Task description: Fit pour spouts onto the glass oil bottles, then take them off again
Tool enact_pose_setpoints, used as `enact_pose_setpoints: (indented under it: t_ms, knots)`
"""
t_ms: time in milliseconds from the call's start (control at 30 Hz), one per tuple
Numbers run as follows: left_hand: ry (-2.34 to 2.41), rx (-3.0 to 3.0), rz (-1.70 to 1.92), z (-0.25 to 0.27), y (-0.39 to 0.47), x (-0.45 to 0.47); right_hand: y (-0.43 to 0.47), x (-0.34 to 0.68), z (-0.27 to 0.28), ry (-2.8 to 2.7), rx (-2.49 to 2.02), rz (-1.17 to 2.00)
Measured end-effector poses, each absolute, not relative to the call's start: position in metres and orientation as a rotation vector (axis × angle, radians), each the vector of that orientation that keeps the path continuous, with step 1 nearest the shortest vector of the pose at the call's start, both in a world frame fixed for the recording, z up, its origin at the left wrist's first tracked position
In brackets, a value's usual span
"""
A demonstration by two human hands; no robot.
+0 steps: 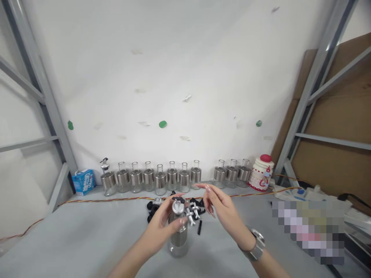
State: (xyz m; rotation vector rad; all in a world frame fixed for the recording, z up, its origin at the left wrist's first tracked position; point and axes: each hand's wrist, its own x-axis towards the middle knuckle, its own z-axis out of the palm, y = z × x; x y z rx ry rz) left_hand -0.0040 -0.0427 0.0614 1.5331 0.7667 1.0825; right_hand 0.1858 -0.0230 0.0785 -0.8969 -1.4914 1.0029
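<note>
A glass bottle (178,251) with a metal sleeve stands upright on the grey table (116,239). On its mouth sits a silver pourer cap (178,207) with a small black lever. My left hand (162,224) is wrapped round the bottle's upper part, thumb in front and fingers behind. My right hand (217,202) hovers to the right of the bottle, holding nothing, its fingers bent and apart. Behind the bottle lies a pile of loose silver pourer parts (193,211) and black parts (152,208), partly hidden by my left hand.
Along the wall stands a row of several sleeved glass bottles (136,179); the leftmost bottle (108,181) bears a pourer cap. A blue carton (83,182) is at left, a decorated white jar (260,173) at right. A twisted cord (116,200) crosses the table.
</note>
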Motion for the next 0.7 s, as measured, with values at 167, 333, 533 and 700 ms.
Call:
enact_pose_setpoints:
  t_ms: [167,333,533,700]
  knots:
    - [0.921,1.683,1.235,0.058,-0.047,0.009,-0.028,0.185,0.068,-1.556,-0.951,1.003]
    - [1.057,2.028,1.281,0.042,-0.044,0.005,-0.039,0.183,0.069,-1.833,-0.935,0.819]
    - [1.127,2.448,1.493,0.030,-0.040,0.007,-0.045,0.178,0.075,-2.005,-0.852,0.720]
    - [1.272,2.608,1.713,0.021,-0.036,0.010,-0.048,0.175,0.079,-2.089,-0.870,0.724]
